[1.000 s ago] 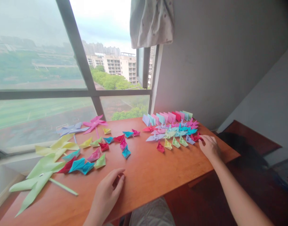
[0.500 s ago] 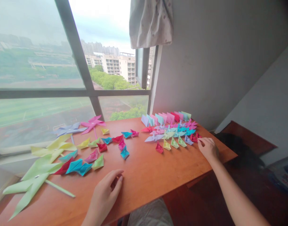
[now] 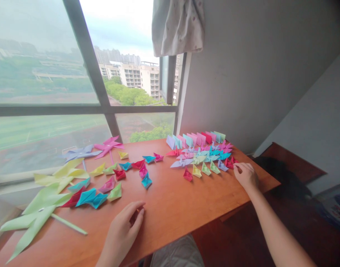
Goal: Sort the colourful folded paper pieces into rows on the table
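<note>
My right hand [image 3: 245,175] is at the right end of a row of folded paper boats, thumb and fingertips closed at the edge of a red paper boat [image 3: 234,160]. Beside that boat are another red one [image 3: 228,164] and a lavender boat [image 3: 222,165]. The row runs left through green boats [image 3: 206,169] and a yellow boat [image 3: 197,171] to a red boat [image 3: 187,174]. My left hand [image 3: 128,224] rests on the wooden table [image 3: 170,207], fingers loosely curved, a gap between thumb and index finger, holding nothing. Nearest it lies a light green boat [image 3: 115,193].
Behind the row are paper cranes [image 3: 199,158] and a line of standing folded papers [image 3: 197,139]. More boats, including a blue one [image 3: 146,181], are scattered left of centre. Large paper pinwheels [image 3: 40,210] lie at the left by the window [image 3: 47,107].
My hands hold nearly the same poses and places. The view has shifted very slightly, so the left-hand pinwheels and boats appear a little further left. No paper piece has visibly moved on the table.
</note>
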`<state>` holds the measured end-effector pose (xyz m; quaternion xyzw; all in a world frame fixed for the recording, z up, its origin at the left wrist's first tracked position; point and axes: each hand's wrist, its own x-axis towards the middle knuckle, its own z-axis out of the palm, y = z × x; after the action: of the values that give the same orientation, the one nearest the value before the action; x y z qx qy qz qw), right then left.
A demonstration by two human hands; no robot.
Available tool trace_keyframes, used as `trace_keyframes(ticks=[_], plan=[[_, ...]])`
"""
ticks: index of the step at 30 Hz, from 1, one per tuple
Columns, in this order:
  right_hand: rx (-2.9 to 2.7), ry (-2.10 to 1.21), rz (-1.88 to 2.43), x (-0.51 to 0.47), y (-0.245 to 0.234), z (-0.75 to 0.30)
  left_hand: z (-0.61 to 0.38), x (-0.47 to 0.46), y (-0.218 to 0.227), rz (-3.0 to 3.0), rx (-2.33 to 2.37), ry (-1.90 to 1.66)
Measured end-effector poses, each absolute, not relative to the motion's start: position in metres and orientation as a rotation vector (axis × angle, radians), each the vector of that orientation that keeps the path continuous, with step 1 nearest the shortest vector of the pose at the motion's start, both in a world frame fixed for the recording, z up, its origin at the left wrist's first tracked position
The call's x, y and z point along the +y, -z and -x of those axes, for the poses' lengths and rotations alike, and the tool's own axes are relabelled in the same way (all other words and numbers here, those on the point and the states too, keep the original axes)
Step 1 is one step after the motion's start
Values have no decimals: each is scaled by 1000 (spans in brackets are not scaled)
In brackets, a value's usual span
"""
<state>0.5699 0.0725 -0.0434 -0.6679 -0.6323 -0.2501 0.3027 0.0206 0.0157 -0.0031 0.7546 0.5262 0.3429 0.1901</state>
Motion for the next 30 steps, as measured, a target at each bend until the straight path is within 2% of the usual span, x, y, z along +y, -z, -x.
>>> trace_keyframes(ticks=[9, 17, 30], plan=[[-1326, 731, 1882, 74, 49, -583, -22, 16, 1, -2143, 1481, -971], [-1243, 452, 1891, 74, 57, -591, -22, 15, -1, -2147, 1479, -965], [-1255, 433, 1876, 73, 56, -591, -21, 15, -1, -2151, 1483, -933]])
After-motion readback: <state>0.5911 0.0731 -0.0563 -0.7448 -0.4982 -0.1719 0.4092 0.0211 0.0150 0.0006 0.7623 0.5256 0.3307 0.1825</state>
